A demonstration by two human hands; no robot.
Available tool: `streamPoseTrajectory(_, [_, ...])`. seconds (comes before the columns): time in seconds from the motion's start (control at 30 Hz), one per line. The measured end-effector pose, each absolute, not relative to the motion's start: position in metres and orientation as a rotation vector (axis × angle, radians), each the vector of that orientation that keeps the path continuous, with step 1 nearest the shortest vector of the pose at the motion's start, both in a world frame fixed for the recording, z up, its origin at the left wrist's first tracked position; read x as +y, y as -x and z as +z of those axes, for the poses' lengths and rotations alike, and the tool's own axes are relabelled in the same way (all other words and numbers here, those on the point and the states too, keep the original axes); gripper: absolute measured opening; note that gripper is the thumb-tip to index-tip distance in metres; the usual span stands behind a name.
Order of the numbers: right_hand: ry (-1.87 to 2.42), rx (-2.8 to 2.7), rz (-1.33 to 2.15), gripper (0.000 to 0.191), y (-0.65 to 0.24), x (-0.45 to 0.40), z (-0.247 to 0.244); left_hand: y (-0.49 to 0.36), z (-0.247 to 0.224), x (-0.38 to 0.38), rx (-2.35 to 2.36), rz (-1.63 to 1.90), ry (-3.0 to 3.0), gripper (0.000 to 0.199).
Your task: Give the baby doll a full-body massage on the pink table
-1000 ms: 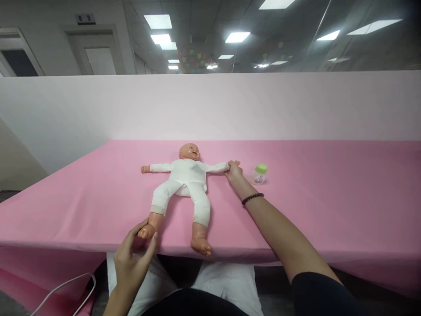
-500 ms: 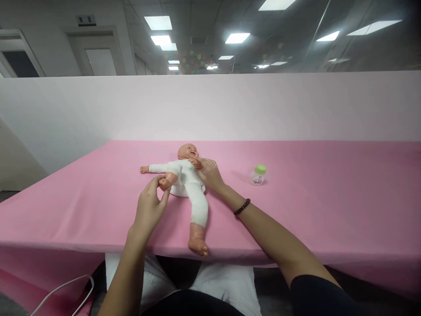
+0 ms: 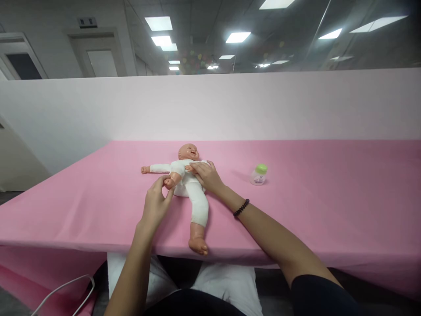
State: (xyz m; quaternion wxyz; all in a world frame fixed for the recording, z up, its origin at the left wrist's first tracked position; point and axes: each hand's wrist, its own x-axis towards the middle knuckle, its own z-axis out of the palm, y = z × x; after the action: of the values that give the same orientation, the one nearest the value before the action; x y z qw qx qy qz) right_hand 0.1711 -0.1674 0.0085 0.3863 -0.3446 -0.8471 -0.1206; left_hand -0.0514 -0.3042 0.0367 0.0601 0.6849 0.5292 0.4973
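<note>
A baby doll [image 3: 197, 204] with a white cloth body lies on its back, head away from me. My left hand [image 3: 155, 202] grips the foot of its bent leg, raised beside the belly. Fingers of my right hand [image 3: 209, 176] are closed over the doll's arm, which is folded across its chest with the small hand [image 3: 188, 168] just showing. The doll's other arm [image 3: 159, 168] stretches out to the left. Its straight leg points toward me, the bare foot [image 3: 198, 245] near the table's front edge.
A pink cloth covers the table [image 3: 312, 202]. To the right of the doll stands a small clear bottle [image 3: 258, 177] with a green cap. Behind the table runs a low white partition [image 3: 230, 107]. A white cable [image 3: 64, 285] hangs at the lower left.
My right hand has brought the doll's arm down and left across its chest. The left hand has shifted slightly right, carrying the bent leg inward.
</note>
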Motion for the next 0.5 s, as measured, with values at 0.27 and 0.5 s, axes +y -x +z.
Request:
streamPoseTrajectory(0.27, [0.937,-1.892,-0.05,0.038,-0.179,-0.16,0.014,0.067,0.042,-0.344,1.682,1.712,-2.002,0.028])
streamPoseTrajectory(0.5, [0.873,-1.371,0.249,0.05,-0.207,-0.133,0.019,0.094,0.015,-0.386,1.766,1.703,-1.96,0.031])
